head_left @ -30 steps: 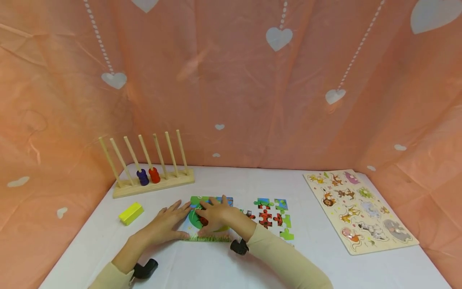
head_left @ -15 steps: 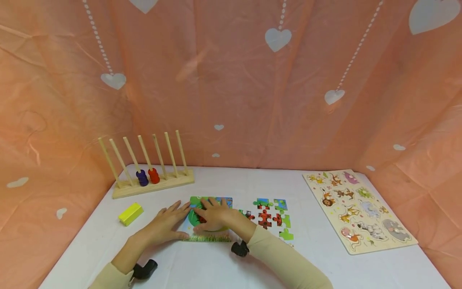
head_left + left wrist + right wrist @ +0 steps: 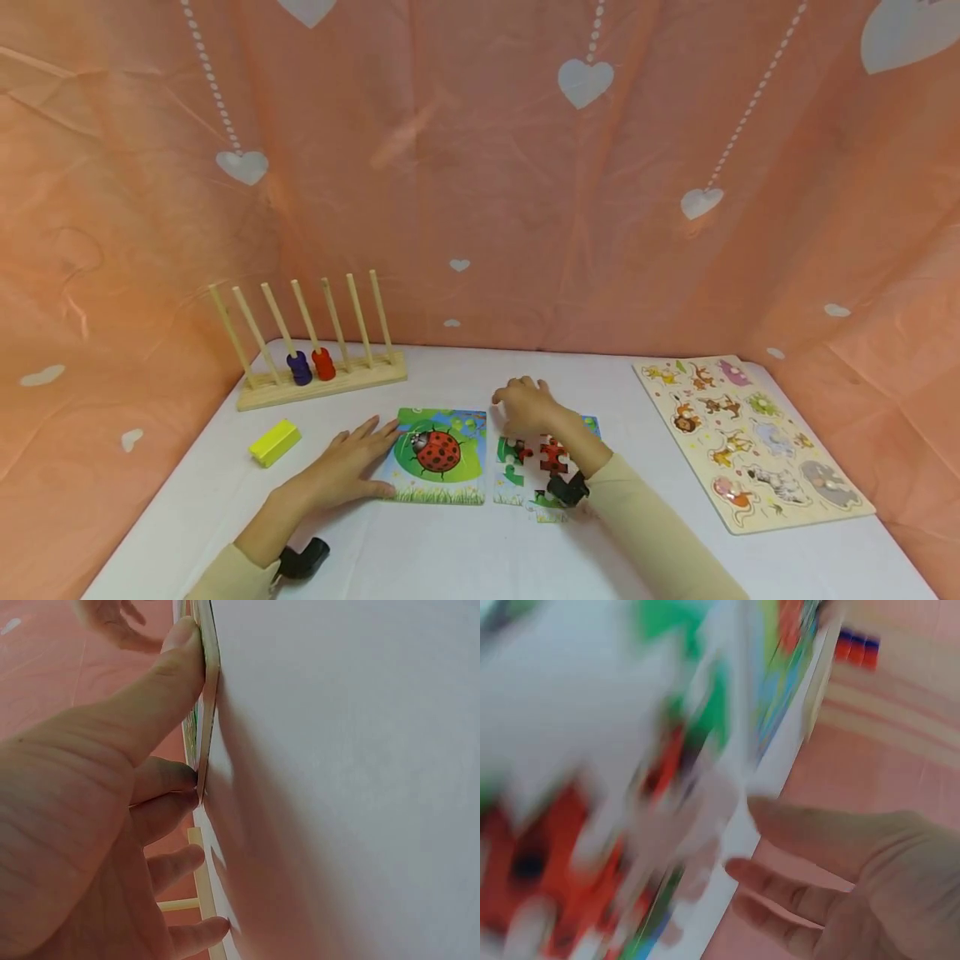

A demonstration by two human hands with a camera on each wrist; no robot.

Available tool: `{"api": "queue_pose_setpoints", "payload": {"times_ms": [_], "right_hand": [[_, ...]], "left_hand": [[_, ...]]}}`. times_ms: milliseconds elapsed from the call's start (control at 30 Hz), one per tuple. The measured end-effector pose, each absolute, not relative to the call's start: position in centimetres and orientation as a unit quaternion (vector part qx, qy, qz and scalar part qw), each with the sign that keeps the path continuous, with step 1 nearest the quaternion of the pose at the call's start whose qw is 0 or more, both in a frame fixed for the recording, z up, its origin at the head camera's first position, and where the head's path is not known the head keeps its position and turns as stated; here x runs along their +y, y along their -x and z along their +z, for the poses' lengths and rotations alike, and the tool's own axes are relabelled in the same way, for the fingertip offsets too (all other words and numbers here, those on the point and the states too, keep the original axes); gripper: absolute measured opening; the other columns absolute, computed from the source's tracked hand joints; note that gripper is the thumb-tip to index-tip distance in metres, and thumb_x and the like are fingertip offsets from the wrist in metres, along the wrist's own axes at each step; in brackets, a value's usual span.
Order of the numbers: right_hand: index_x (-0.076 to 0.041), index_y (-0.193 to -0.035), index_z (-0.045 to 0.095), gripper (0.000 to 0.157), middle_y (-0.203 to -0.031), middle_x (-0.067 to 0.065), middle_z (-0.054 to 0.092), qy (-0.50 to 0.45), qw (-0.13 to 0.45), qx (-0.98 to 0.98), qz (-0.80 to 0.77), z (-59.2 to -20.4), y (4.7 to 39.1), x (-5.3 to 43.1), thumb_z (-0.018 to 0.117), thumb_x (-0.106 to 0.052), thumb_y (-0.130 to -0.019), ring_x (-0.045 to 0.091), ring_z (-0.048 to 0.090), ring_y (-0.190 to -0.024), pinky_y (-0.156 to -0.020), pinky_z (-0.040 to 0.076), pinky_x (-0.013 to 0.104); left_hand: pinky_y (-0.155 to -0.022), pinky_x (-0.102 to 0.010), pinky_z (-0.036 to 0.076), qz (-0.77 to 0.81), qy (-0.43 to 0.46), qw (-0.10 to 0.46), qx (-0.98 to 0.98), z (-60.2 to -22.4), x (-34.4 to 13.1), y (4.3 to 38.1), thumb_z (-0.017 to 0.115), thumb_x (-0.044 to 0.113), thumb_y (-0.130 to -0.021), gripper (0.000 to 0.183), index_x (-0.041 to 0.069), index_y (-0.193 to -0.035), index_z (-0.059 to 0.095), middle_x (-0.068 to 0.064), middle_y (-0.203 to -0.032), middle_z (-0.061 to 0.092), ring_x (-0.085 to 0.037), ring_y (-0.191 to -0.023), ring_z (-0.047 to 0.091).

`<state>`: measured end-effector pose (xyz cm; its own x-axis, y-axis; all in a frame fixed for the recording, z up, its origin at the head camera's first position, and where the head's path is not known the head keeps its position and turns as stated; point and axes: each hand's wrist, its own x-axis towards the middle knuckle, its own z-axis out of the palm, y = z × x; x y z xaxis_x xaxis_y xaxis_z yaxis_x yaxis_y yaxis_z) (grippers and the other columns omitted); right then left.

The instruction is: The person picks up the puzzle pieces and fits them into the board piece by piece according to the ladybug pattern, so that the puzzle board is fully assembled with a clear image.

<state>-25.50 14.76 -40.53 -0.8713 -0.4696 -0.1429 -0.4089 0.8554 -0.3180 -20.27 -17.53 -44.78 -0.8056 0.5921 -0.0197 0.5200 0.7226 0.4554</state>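
Observation:
A square board (image 3: 438, 450) with a ladybug picture lies flat at the middle of the table. My left hand (image 3: 345, 462) lies along its left side, fingers spread; in the left wrist view, the thumb (image 3: 161, 690) touches the board's edge and two fingertips meet its corner. To the right are several ladybug puzzle pieces (image 3: 553, 457), with gaps between them. Above their upper left part hovers my right hand (image 3: 528, 408), fingers bent loosely. The right wrist view shows its thumb (image 3: 810, 832) and fingers apart with nothing between them; the pieces there are blurred.
A wooden peg rack (image 3: 322, 387) with purple and red rings stands at the back left. In front of it lies a yellow block (image 3: 274, 442). An animal puzzle board (image 3: 750, 442) is at the right. A pink curtain (image 3: 480, 183) encloses the table (image 3: 420, 558).
My right hand has lifted off the ladybug board and moved right, over the puzzle pieces, uncovering the ladybug picture. My left hand stays at the board's left side.

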Motion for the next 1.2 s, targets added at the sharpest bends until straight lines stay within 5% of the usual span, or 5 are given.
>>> {"api": "queue_pose_setpoints", "payload": {"times_ms": [100,200,333,733,1200], "right_hand": [[-0.006,-0.111,0.07,0.032,-0.103,0.01,0.068,0.207,0.08,0.962,-0.16,-40.7,26.2,17.6,0.069,0.006,-0.082,0.034,0.058,-0.102,-0.098,0.037,0.061],[-0.008,-0.103,0.071,0.027,-0.093,0.005,0.065,0.192,0.091,0.964,-0.159,-40.9,26.6,19.7,0.072,0.006,-0.08,0.026,0.053,-0.091,-0.087,0.039,0.053],[-0.011,-0.102,0.07,0.029,-0.092,0.001,0.061,0.191,0.117,0.961,-0.163,-41.2,26.8,21.3,0.081,0.0,-0.077,0.022,0.045,-0.09,-0.082,0.037,0.049],[-0.014,-0.097,0.067,0.027,-0.086,0.003,0.055,0.188,0.128,0.957,-0.182,-41.4,26.3,21.8,0.078,0.004,-0.079,0.022,0.041,-0.086,-0.078,0.034,0.044],[-0.008,-0.099,0.064,0.03,-0.088,0.001,0.06,0.21,0.13,0.944,-0.219,-41.7,26.5,22.6,0.081,0.004,-0.077,0.019,0.054,-0.084,-0.087,0.04,0.053]], "left_hand": [[-0.103,-0.079,0.019,0.221,-0.301,0.084,0.924,-44.7,-17.5,20.2,0.075,0.051,-0.082,0.088,-0.001,-0.147,0.045,-0.019,-0.158,0.034,-0.051,-0.145,0.02],[-0.104,-0.078,0.019,0.221,-0.299,0.086,0.924,-44.8,-17.5,20.2,0.075,0.051,-0.082,0.089,0.0,-0.147,0.045,-0.019,-0.158,0.034,-0.05,-0.145,0.02],[-0.103,-0.079,0.02,0.217,-0.3,0.08,0.925,-44.9,-17.6,20.2,0.075,0.051,-0.082,0.088,-0.001,-0.147,0.046,-0.019,-0.157,0.035,-0.05,-0.145,0.021],[-0.102,-0.08,0.018,0.222,-0.299,0.084,0.925,-45.1,-17.6,20.3,0.077,0.05,-0.081,0.088,0.0,-0.147,0.046,-0.019,-0.158,0.035,-0.05,-0.145,0.02],[-0.102,-0.08,0.018,0.219,-0.301,0.081,0.925,-44.8,-17.5,20.2,0.076,0.051,-0.081,0.088,0.0,-0.146,0.047,-0.019,-0.157,0.035,-0.051,-0.144,0.021]]}}
